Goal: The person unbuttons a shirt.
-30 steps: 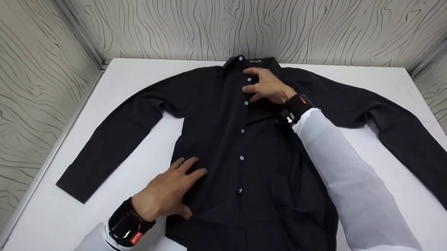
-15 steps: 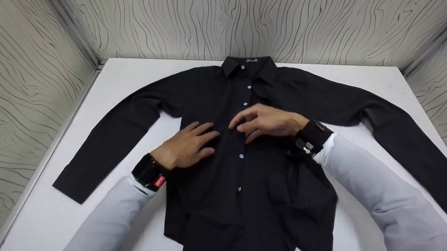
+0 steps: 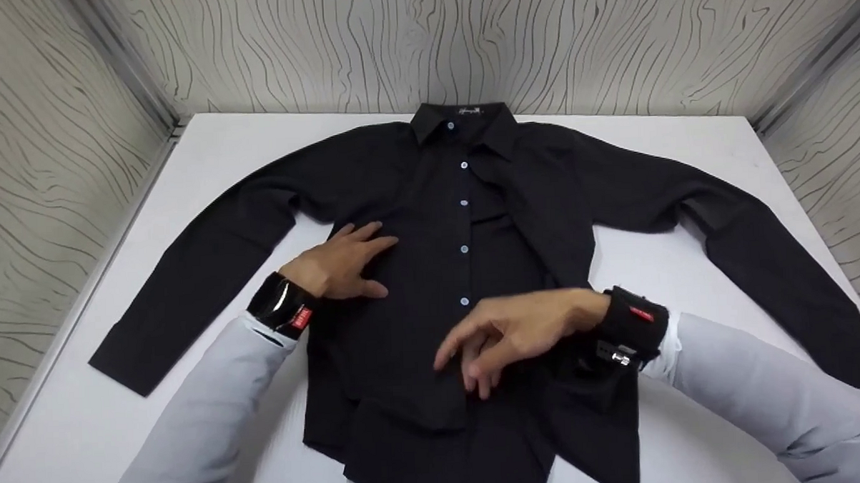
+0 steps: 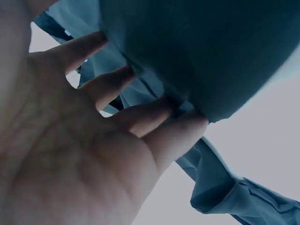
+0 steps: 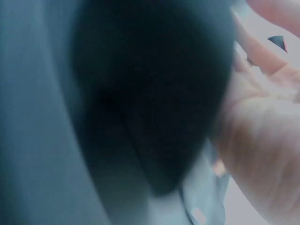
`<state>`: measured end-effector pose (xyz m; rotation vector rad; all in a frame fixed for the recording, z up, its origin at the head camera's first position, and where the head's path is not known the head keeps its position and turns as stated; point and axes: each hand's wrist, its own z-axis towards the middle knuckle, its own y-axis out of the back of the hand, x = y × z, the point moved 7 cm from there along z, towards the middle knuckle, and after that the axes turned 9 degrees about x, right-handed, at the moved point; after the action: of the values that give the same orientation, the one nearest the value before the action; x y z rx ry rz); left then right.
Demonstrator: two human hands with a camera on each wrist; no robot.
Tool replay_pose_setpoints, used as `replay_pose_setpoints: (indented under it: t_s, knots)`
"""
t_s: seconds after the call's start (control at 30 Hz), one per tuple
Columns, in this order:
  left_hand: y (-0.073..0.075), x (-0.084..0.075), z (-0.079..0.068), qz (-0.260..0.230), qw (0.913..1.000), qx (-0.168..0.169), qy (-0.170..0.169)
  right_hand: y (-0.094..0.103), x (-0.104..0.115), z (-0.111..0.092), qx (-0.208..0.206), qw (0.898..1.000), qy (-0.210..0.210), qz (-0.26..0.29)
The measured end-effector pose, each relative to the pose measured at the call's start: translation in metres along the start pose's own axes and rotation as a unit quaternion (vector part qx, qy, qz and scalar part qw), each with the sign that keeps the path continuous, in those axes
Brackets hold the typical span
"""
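A black long-sleeved button-up shirt (image 3: pixel 419 328) lies front up, collar at the far side, sleeves spread out. Pale buttons run down its middle. My left hand (image 3: pixel 338 262) rests on the shirt's left side with fingers spread; in the left wrist view its fingertips meet the fabric (image 4: pixel 187 56). Over the lower button strip is my right hand (image 3: pixel 519 331), palm down, fingers loosely bent and thumb apart from the index finger. It hides part of the strip. Dark blurred cloth (image 5: pixel 154 93) fills much of the right wrist view beside that hand.
The white table (image 3: pixel 206 171) carries the shirt. Patterned panels (image 3: pixel 323 45) stand behind and at both sides, with metal posts (image 3: pixel 127 59) at the corners. The shirt's left sleeve (image 3: pixel 195 271) and right sleeve (image 3: pixel 774 265) reach outward.
My right hand has moved from near the collar down the button strip. My left hand has slid up the shirt's left side. The collar now lies spread open in view.
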<state>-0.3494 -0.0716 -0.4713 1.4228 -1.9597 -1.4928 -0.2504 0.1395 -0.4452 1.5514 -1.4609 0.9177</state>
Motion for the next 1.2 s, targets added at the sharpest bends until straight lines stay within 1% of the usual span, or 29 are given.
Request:
replay_pose_setpoints:
  t_s: [0.03, 0.07, 0.1, 0.13, 0.17, 0.2, 0.23, 0.27, 0.3, 0.33, 0.37, 0.4, 0.47, 0.53, 0.6, 0.67, 0.7, 0.77, 0.83, 0.9, 0.93, 0.97, 1.0, 1.03, 1.07, 1.1, 1.13, 1.17, 1.2]
  knots:
    - [0.002, -0.004, -0.001, 0.013, 0.9996, -0.022, -0.01, 0.011, 0.004, -0.008, -0.028, 0.999, 0.007, -0.04]
    - [0.004, -0.01, -0.003, 0.026, 0.998, -0.051, -0.025, 0.026, 0.008, -0.017, -0.071, 0.994, 0.013, -0.08]
    - [0.006, -0.019, -0.005, 0.041, 0.9943, -0.088, -0.044, 0.044, 0.012, -0.029, -0.126, 0.985, 0.011, -0.121]
    - [0.007, -0.032, -0.009, 0.057, 0.9882, -0.127, -0.064, 0.063, 0.015, -0.041, -0.185, 0.968, 0.002, -0.168]
    - [0.008, -0.047, -0.013, 0.073, 0.9797, -0.164, -0.089, 0.083, 0.017, -0.053, -0.244, 0.946, -0.016, -0.211]
    - [0.012, -0.07, -0.022, 0.079, 0.9732, -0.185, -0.111, 0.102, 0.018, -0.064, -0.297, 0.922, -0.041, -0.245]
    - [0.014, -0.094, -0.03, 0.081, 0.9687, -0.192, -0.135, 0.12, 0.019, -0.073, -0.342, 0.898, -0.066, -0.269]
    - [0.01, -0.115, -0.034, 0.087, 0.9615, -0.197, -0.17, 0.135, 0.019, -0.079, -0.376, 0.875, -0.087, -0.292]
    - [0.005, -0.136, -0.037, 0.095, 0.9555, -0.19, -0.205, 0.149, 0.018, -0.083, -0.398, 0.856, -0.109, -0.311]
    - [-0.002, -0.156, -0.04, 0.109, 0.9499, -0.174, -0.236, 0.161, 0.015, -0.083, -0.408, 0.844, -0.129, -0.325]
    - [-0.011, -0.176, -0.042, 0.123, 0.9447, -0.151, -0.264, 0.172, 0.012, -0.081, -0.408, 0.837, -0.144, -0.334]
    - [-0.02, -0.193, -0.043, 0.132, 0.9407, -0.123, -0.287, 0.18, 0.009, -0.076, -0.399, 0.835, -0.155, -0.344]
    - [-0.038, -0.222, -0.043, 0.159, 0.9332, -0.071, -0.314, 0.19, -0.001, -0.063, -0.37, 0.836, -0.181, -0.362]
    - [-0.053, -0.241, -0.041, 0.191, 0.9278, -0.038, -0.318, 0.195, -0.012, -0.051, -0.341, 0.839, -0.209, -0.37]
    - [-0.062, -0.254, -0.038, 0.206, 0.927, -0.026, -0.313, 0.198, -0.02, -0.044, -0.329, 0.835, -0.232, -0.375]
    - [-0.066, -0.265, -0.035, 0.23, 0.9228, -0.048, -0.305, 0.202, -0.024, -0.043, -0.334, 0.831, -0.243, -0.373]
    - [-0.066, -0.27, -0.034, 0.246, 0.9184, -0.07, -0.302, 0.204, -0.024, -0.046, -0.342, 0.83, -0.242, -0.369]
    - [-0.065, -0.278, -0.032, 0.277, 0.9086, -0.114, -0.291, 0.209, -0.022, -0.054, -0.367, 0.825, -0.236, -0.359]
    - [-0.065, -0.283, -0.03, 0.306, 0.8998, -0.138, -0.279, 0.214, -0.018, -0.066, -0.4, 0.819, -0.222, -0.345]
    - [-0.067, -0.283, -0.026, 0.325, 0.8964, -0.13, -0.272, 0.219, -0.01, -0.082, -0.439, 0.809, -0.208, -0.331]
    - [-0.07, -0.281, -0.023, 0.323, 0.8987, -0.116, -0.273, 0.222, -0.006, -0.09, -0.459, 0.803, -0.201, -0.324]
    - [-0.072, -0.279, -0.021, 0.314, 0.9028, -0.099, -0.276, 0.224, -0.002, -0.1, -0.479, 0.797, -0.194, -0.313]
    - [-0.073, -0.276, -0.019, 0.292, 0.9101, -0.079, -0.283, 0.226, 0.001, -0.109, -0.5, 0.793, -0.186, -0.295]
    - [-0.074, -0.272, -0.018, 0.252, 0.921, -0.056, -0.292, 0.227, 0.004, -0.119, -0.519, 0.79, -0.179, -0.273]
    - [-0.075, -0.267, -0.016, 0.2, 0.9315, -0.03, -0.303, 0.227, 0.006, -0.128, -0.538, 0.787, -0.173, -0.248]
    - [-0.074, -0.262, -0.015, 0.134, 0.9413, -0.006, -0.31, 0.228, 0.006, -0.138, -0.554, 0.786, -0.167, -0.22]
    - [-0.073, -0.255, -0.014, 0.055, 0.9483, 0.018, -0.312, 0.228, 0.007, -0.146, -0.569, 0.784, -0.159, -0.19]
    - [-0.071, -0.247, -0.013, -0.02, 0.9507, 0.037, -0.307, 0.228, 0.007, -0.154, -0.581, 0.784, -0.152, -0.155]
    - [-0.069, -0.238, -0.013, -0.078, 0.951, 0.048, -0.295, 0.227, 0.006, -0.16, -0.593, 0.784, -0.143, -0.12]
